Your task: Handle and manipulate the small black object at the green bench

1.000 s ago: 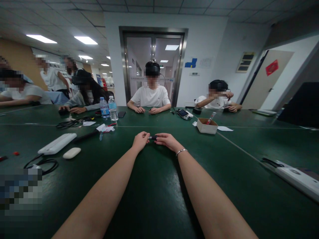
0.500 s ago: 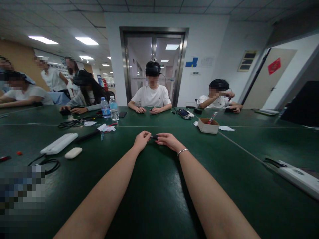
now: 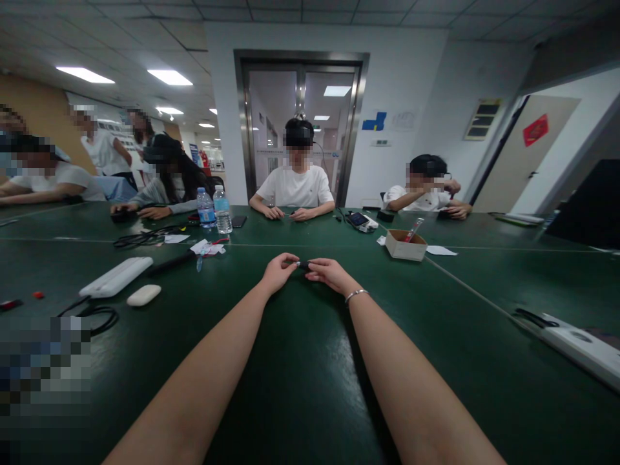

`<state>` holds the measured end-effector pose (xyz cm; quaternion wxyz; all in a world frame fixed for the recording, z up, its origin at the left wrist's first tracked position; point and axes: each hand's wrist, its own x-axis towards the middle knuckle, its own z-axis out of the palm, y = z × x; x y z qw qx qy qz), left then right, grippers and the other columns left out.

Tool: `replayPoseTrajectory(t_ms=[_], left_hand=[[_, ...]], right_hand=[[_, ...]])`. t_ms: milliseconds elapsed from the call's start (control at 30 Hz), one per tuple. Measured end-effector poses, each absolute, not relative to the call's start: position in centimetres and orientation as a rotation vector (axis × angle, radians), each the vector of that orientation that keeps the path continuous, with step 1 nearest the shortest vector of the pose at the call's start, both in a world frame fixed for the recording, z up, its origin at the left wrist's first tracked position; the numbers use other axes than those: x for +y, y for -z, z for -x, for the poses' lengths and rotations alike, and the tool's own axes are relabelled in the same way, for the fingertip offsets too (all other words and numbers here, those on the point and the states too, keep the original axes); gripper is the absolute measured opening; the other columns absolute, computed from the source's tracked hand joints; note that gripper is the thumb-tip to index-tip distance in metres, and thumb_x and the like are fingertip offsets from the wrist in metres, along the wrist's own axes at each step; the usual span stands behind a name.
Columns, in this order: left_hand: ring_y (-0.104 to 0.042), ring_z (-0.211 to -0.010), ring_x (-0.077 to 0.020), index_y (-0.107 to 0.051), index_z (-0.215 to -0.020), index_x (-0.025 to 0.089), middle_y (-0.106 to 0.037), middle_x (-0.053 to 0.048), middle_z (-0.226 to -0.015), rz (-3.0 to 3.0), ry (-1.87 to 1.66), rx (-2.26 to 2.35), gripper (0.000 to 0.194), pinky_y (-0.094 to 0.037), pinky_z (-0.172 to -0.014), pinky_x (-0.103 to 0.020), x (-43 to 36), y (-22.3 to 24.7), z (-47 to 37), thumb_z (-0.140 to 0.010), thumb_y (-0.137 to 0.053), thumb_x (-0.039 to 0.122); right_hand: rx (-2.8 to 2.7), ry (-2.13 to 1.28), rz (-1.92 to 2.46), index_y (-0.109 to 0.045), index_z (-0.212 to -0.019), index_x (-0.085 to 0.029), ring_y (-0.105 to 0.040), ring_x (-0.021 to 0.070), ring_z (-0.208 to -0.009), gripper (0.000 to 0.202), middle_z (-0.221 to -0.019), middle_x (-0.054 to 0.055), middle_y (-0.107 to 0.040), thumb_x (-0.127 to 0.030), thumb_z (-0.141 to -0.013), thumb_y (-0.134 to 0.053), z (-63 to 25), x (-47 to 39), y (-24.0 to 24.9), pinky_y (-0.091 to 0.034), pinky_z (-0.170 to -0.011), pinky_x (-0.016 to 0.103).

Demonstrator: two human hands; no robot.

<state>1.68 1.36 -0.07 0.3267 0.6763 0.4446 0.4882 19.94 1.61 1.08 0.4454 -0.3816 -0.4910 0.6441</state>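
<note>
Above the middle of the green table [image 3: 310, 387], both my arms reach forward and my fingertips nearly meet. A small black piece with a silvery end [image 3: 303, 265] spans the gap between them; it is too small to name its kind. My left hand [image 3: 279, 274] is closed in a pinch at the silvery end. From the other side, my right hand [image 3: 331, 274], with a bracelet [image 3: 356, 295] on its wrist, pinches the black part. My fingers hide much of the piece.
Left of my arms lie a white power strip [image 3: 116, 278], a white rounded case [image 3: 144, 296] and black cables [image 3: 150, 237]. Two water bottles [image 3: 223, 211] stand farther back. An open box [image 3: 405, 247] sits right of my hands. Across the table sits a person [image 3: 298, 184].
My left fingertips have shifted slightly right, closer to my right ones, and less of the silvery end shows. My right hand keeps its pinch, almost in place.
</note>
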Motion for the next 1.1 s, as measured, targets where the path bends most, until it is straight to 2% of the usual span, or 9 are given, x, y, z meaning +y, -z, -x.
replayPoseTrajectory(t_ms=[100,233,300,400,500,700,800,933,1100], left_hand=[[-0.059,-0.076,-0.0142,-0.059,-0.096,0.016,-0.062,-0.007,-0.095,-1.678,-1.243,1.178,0.028,-0.048,-0.062,-0.024,1.6,0.3,-2.0,-0.076,-0.057,0.036],[-0.054,-0.058,-0.0109,-0.057,-0.094,0.016,-0.059,-0.003,-0.071,-1.628,-1.206,1.265,0.03,-0.043,-0.054,-0.022,2.2,1.0,-2.0,-0.081,-0.049,0.041],[-0.053,-0.058,-0.0107,-0.058,-0.093,0.017,-0.058,-0.001,-0.067,-1.677,-1.215,1.274,0.027,-0.042,-0.054,-0.022,2.3,1.1,-1.9,-0.081,-0.049,0.039],[-0.055,-0.067,-0.0116,-0.06,-0.093,0.017,-0.06,-0.003,-0.076,-1.734,-1.253,1.233,0.021,-0.043,-0.061,-0.022,2.1,0.8,-1.9,-0.078,-0.053,0.029],[-0.056,-0.073,-0.0123,-0.059,-0.095,0.016,-0.061,-0.005,-0.084,-1.679,-1.24,1.234,0.022,-0.044,-0.063,-0.022,1.9,0.4,-1.9,-0.074,-0.056,0.021],[-0.051,-0.055,-0.0108,-0.058,-0.093,0.015,-0.057,-0.002,-0.067,-1.614,-1.152,1.317,0.028,-0.04,-0.052,-0.021,2.1,0.4,-1.9,-0.08,-0.047,0.037],[-0.051,-0.061,-0.0109,-0.06,-0.095,0.017,-0.058,-0.002,-0.074,-1.681,-1.202,1.26,0.025,-0.04,-0.054,-0.021,2.1,0.5,-1.8,-0.076,-0.054,0.033],[-0.052,-0.062,-0.0114,-0.058,-0.097,0.017,-0.058,-0.002,-0.073,-1.684,-1.17,1.213,0.027,-0.04,-0.056,-0.022,1.9,0.6,-1.9,-0.079,-0.049,0.036],[-0.052,-0.065,-0.0113,-0.059,-0.097,0.018,-0.059,-0.002,-0.076,-1.715,-1.185,1.218,0.025,-0.041,-0.059,-0.021,1.8,0.6,-2.1,-0.078,-0.049,0.033]], right_hand=[[-1.222,-1.609,0.918,-0.059,-0.098,-0.004,-0.066,0.014,-0.059,0.019,-0.08,0.011,-0.066,0.0,-0.08,-0.061,-20.0,1.5,-1.2,-0.057,-0.058,0.019],[-1.249,-1.629,0.897,-0.059,-0.101,-0.004,-0.066,0.0135,-0.06,0.022,-0.079,0.011,-0.066,0.002,-0.08,-0.059,-20.0,1.3,-1.4,-0.057,-0.059,0.019],[-1.26,-1.634,0.896,-0.06,-0.101,-0.004,-0.066,0.0135,-0.061,0.021,-0.079,0.011,-0.067,0.001,-0.08,-0.059,-20.1,1.3,-1.4,-0.057,-0.061,0.02],[-1.255,-1.637,0.904,-0.061,-0.099,-0.004,-0.066,0.0135,-0.06,0.02,-0.078,0.011,-0.067,-0.001,-0.079,-0.062,-20.1,1.4,-1.3,-0.057,-0.061,0.02],[-1.24,-1.637,0.911,-0.061,-0.097,-0.004,-0.066,0.0134,-0.059,0.018,-0.078,0.012,-0.067,0.0,-0.079,-0.061,-20.1,1.4,-1.3,-0.057,-0.06,0.02],[-1.24,-1.643,0.913,-0.062,-0.095,-0.004,-0.066,0.0133,-0.059,0.016,-0.076,0.011,-0.067,0.0,-0.08,-0.061,-20.0,1.4,-1.3,-0.056,-0.059,0.019],[-1.241,-1.647,0.916,-0.062,-0.094,-0.005,-0.065,0.0129,-0.06,0.015,-0.077,0.011,-0.067,-0.001,-0.08,-0.061,-20.0,1.4,-1.4,-0.057,-0.059,0.02],[-1.231,-1.654,0.91,-0.062,-0.094,-0.005,-0.065,0.0128,-0.059,0.015,-0.077,0.01,-0.066,0.0,-0.08,-0.06,-20.1,1.4,-1.5,-0.056,-0.059,0.019],[-1.22,-1.646,0.901,-0.062,-0.093,-0.005,-0.065,0.0124,-0.058,0.014,-0.077,0.011,-0.066,0.0,-0.08,-0.06,-20.1,1.3,-1.5,-0.056,-0.059,0.019]])
